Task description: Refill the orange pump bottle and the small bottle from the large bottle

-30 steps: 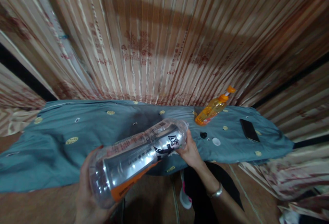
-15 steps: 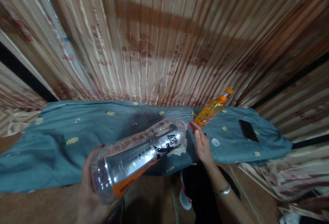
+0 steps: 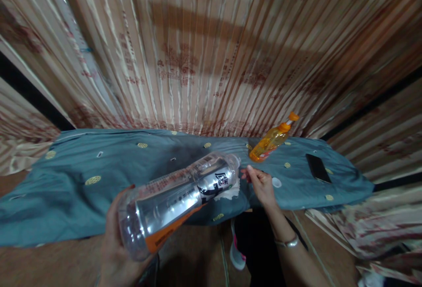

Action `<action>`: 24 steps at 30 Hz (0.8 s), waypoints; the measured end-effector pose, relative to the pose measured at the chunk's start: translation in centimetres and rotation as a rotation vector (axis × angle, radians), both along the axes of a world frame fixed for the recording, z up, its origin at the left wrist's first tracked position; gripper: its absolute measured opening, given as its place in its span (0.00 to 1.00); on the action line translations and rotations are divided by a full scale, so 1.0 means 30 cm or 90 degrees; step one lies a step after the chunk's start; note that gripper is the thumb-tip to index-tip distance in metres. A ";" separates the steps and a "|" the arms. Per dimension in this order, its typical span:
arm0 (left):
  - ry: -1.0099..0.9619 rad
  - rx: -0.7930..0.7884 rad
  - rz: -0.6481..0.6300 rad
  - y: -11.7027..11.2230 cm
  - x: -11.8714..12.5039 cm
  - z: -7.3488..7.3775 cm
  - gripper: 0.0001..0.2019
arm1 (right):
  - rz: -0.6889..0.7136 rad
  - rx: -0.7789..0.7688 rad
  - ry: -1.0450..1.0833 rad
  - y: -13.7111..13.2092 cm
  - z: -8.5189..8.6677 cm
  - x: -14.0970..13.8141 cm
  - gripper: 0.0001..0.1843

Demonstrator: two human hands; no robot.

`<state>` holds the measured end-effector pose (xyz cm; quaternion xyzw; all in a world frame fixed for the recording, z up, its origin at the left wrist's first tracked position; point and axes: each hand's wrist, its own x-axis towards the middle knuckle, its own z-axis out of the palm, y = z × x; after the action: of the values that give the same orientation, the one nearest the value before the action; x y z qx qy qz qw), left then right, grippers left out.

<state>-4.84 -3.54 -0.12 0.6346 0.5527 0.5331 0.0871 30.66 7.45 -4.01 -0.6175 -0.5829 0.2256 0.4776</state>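
Observation:
A large clear plastic bottle (image 3: 178,199) with dark printed characters and an orange strip lies tilted across the view, its neck up and to the right. My left hand (image 3: 118,243) is wrapped round its wide base. Just off the bottle's mouth is my right hand (image 3: 262,186), fingers curled and thumb against them; whatever they pinch, if anything, is too small to make out. Beneath the bottle's neck end, a crumpled white tissue (image 3: 231,191) partly shows. A small white disc (image 3: 276,182) lies on the cloth beside my right hand.
A bottle of orange liquid (image 3: 271,143) with an orange pump top stands at the back of the teal patterned cloth (image 3: 75,159). Farther right lies a black phone (image 3: 317,168). Pleated curtains (image 3: 198,58) hang close behind. A shoe (image 3: 236,252) shows on the floor below.
My right hand has drawn slightly down and away from the bottle's mouth, its fingers more curled. The large bottle and my left hand are nearly still.

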 end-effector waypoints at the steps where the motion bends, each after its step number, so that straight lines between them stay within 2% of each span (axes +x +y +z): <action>1: -0.022 -0.005 -0.002 0.000 0.000 -0.001 0.52 | -0.002 0.002 0.006 0.001 -0.002 -0.003 0.34; 2: -0.055 -0.016 0.013 0.001 -0.001 -0.001 0.50 | -0.003 0.008 0.013 0.002 -0.004 -0.005 0.35; 7: 0.000 -0.007 -0.012 0.004 -0.016 -0.008 0.52 | 0.028 0.030 0.064 0.003 -0.013 -0.013 0.30; 10: 0.029 0.005 -0.003 0.004 -0.020 -0.010 0.53 | 0.080 0.025 0.102 -0.002 -0.016 -0.020 0.31; 14: -0.002 -0.024 0.006 -0.001 -0.014 -0.005 0.51 | 0.176 0.022 0.135 -0.007 -0.023 -0.024 0.33; 19: -0.017 -0.005 -0.009 -0.003 -0.015 -0.009 0.51 | 0.271 0.006 0.125 -0.010 -0.037 -0.030 0.45; 24: -0.065 -0.053 0.030 -0.008 -0.002 -0.009 0.51 | 0.256 -0.020 0.082 -0.024 -0.027 -0.071 0.55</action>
<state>-4.91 -3.78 -0.39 0.5890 0.5840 0.5434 0.1292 28.54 6.73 -4.83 -0.4803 -0.6589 0.3646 0.4497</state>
